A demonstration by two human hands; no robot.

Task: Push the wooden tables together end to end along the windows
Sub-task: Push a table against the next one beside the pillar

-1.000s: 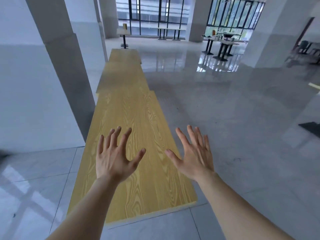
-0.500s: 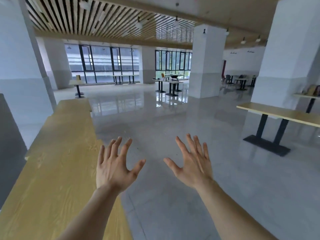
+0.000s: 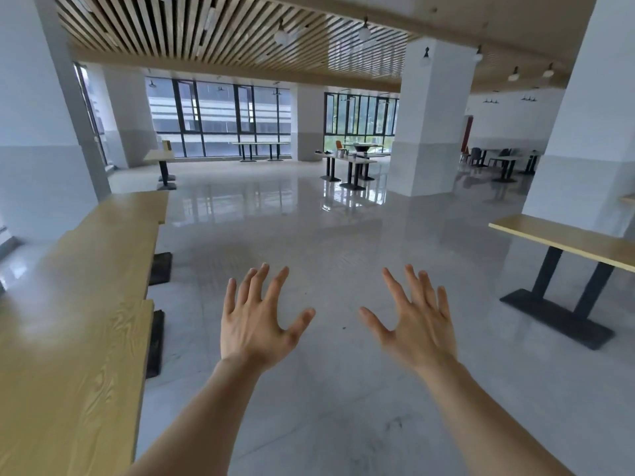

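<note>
Head view, toward 9 o'clock: a row of wooden tables (image 3: 86,304) runs away along the left side, their tops pale yellow with bold wavy grain, long rectangles set end to end; the seams between them show small sideways offsets.
Table bases: flat black plates (image 3: 160,269) on the floor under the row's right edge.
Left hand (image 3: 254,324): at 6 o'clock, raised in the air, back toward the camera, fingers spread wide apart, touching nothing.
Right hand (image 3: 417,326): beside the left, also bare, fingers fanned out, holding nothing.
Floor (image 3: 343,235): glossy grey stone tiles, mirror-like, carrying window reflections.
At 3 o'clock: another wooden table (image 3: 567,240) with the same yellow top on two black posts and a flat black foot, standing well apart from the row.
At 12 o'clock: tall dark-framed windows (image 3: 220,118) with small tables before them.
Overhead: slatted wooden ceiling (image 3: 206,32); square white columns (image 3: 429,118) stand right of centre.
</note>
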